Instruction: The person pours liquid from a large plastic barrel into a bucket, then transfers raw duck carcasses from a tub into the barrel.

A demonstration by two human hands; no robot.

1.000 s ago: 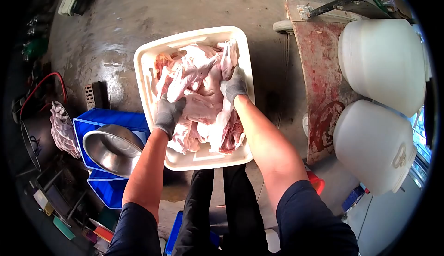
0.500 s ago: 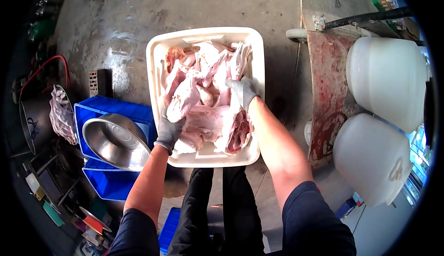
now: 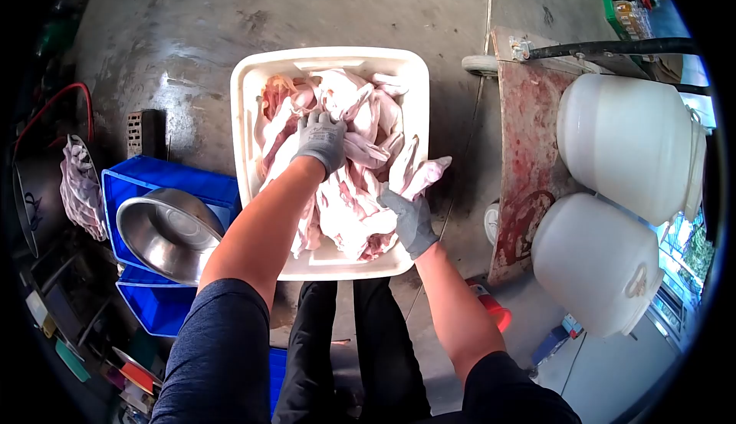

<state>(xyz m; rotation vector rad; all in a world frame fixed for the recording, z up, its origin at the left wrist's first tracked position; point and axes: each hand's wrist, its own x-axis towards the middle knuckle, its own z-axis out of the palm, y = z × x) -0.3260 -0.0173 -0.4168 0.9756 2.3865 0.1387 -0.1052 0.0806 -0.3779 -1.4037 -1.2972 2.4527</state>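
A white plastic tub (image 3: pixel 239 156) holds a pile of pale, plucked poultry carcasses (image 3: pixel 356 217). My left hand (image 3: pixel 320 142), in a grey glove, reaches into the upper middle of the pile with its fingers curled down onto a carcass. At the tub's right side, my gloved right hand (image 3: pixel 412 223) is closed around part of another carcass, its thumb on top. Pale limb ends (image 3: pixel 426 177) of that bird poke out over the right rim. The undersides of both hands are hidden by the meat.
On the left, a steel bowl (image 3: pixel 169 232) leans on blue crates (image 3: pixel 172 165). More pale meat (image 3: pixel 83 186) hangs over a container's edge at far left. Large white barrels (image 3: pixel 625 148) lie at right beside a stained board (image 3: pixel 529 163). A perforated brick (image 3: pixel 144 133) sits on the concrete floor.
My left hand has gone from the tub's lower left up to the middle of the pile. My right hand has moved down the right side, and a carcass now juts over that rim.
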